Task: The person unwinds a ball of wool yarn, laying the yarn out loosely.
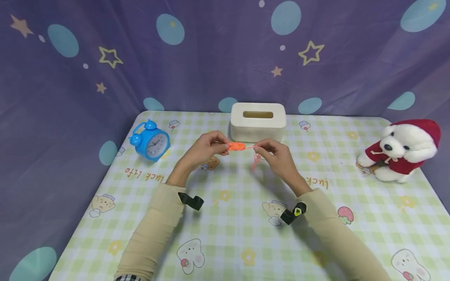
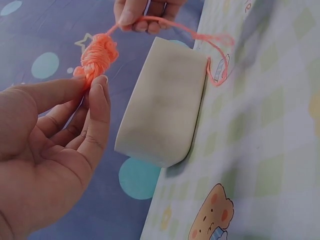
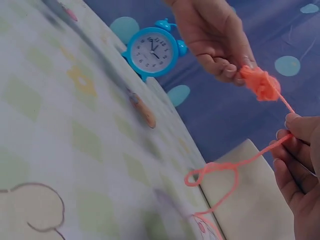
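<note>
My left hand (image 1: 208,149) pinches one end of a small bundle of orange yarn (image 1: 236,146) between thumb and fingertips. In the left wrist view the bundle (image 2: 97,56) shows strands wound round its middle. A single strand (image 3: 285,103) runs taut from the bundle to my right hand (image 1: 277,158), which pinches it between thumb and fingers. Past the right fingers, the loose tail (image 3: 220,166) hangs down in loops. Both hands are raised above the table, in front of the tissue box (image 1: 258,132).
A checked cloth (image 1: 225,226) with printed figures covers the table. The blue alarm clock (image 1: 152,142) stands at the back left. On the right sits a white plush dog (image 1: 400,152) in a red hat and top. A patterned purple curtain (image 1: 218,70) hangs behind.
</note>
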{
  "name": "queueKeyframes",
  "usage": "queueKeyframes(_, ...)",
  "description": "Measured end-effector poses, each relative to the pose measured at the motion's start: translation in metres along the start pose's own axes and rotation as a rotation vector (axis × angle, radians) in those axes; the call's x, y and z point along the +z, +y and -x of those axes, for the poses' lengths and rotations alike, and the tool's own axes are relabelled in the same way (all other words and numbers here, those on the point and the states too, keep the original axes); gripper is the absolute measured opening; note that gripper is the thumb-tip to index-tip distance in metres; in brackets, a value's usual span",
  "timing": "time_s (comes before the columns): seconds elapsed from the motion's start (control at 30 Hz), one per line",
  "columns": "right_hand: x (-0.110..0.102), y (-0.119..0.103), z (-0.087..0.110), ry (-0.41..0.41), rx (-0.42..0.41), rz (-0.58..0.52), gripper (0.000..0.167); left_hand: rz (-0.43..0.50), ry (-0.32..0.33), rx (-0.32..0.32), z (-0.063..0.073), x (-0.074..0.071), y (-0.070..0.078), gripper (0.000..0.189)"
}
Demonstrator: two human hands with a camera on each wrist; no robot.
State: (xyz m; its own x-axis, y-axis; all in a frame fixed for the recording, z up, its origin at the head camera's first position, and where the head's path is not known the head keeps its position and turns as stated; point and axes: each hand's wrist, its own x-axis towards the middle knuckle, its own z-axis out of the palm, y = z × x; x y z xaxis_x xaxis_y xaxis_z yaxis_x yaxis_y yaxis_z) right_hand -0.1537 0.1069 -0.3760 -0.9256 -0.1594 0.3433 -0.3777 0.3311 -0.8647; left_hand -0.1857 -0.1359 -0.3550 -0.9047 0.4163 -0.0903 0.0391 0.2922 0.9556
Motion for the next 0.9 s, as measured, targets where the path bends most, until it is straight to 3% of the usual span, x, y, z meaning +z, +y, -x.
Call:
queueKeyframes(0.17, -0.013, -0.005, 0.003, 0.025, 0.019, -0.002, 0.012, -0.012, -0.002, -0.022, 0.001, -0.002, 0.000, 0.011)
queueKeyframes(0.47, -0.039, 0.009, 0.007, 0.088, 0.027, -0.031, 0.014, 0.002, -0.001, -0.038, 0.003, -0.007, -0.002, 0.010)
queueKeyframes(0.9, -0.075, 0.016, 0.017, 0.209, 0.102, 0.029, 0.019, 0.034, 0.002, -0.065, 0.003, -0.012, -0.007, 0.010)
